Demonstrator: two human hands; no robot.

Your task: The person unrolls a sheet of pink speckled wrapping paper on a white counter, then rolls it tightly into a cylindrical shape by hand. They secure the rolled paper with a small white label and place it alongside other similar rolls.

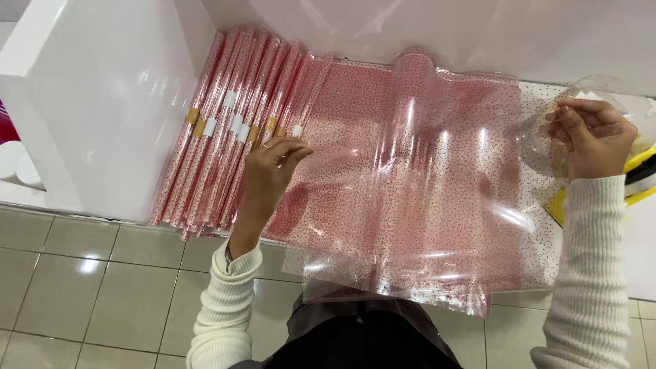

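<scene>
A broad white worktop (96, 116) with a glossy, smooth face fills the far part of the scene, its raised left block catching glare, and below its near edge lies a floor of pale grey square tiles (102, 287) with shiny reflections. Spread across the worktop is a stack of clear cellophane sheets printed with tiny red dots (410, 178), thin, crinkly and glossy; the stack overhangs the near edge of the worktop and its top sheet bulges in soft ridges down the middle. To the left of the stack lies a row of tightly rolled sheets of the same red-dotted cellophane (225, 130), long slim tubes set side by side on a slant, each bound near its far end with a short band of tan or white tape, and they crowd the space just beside the left hand. At the far right edge a yellow and black object (639, 181) shows partly behind the right wrist; what it is cannot be told. The left hand (270, 167), in a ribbed cream sleeve, rests on the left edge of the stack with fingers curled, pinching the sheet edge. The right hand (594, 133) is raised at the right, fingers bent and closed on the lifted, curling corner of the top sheet.
</scene>
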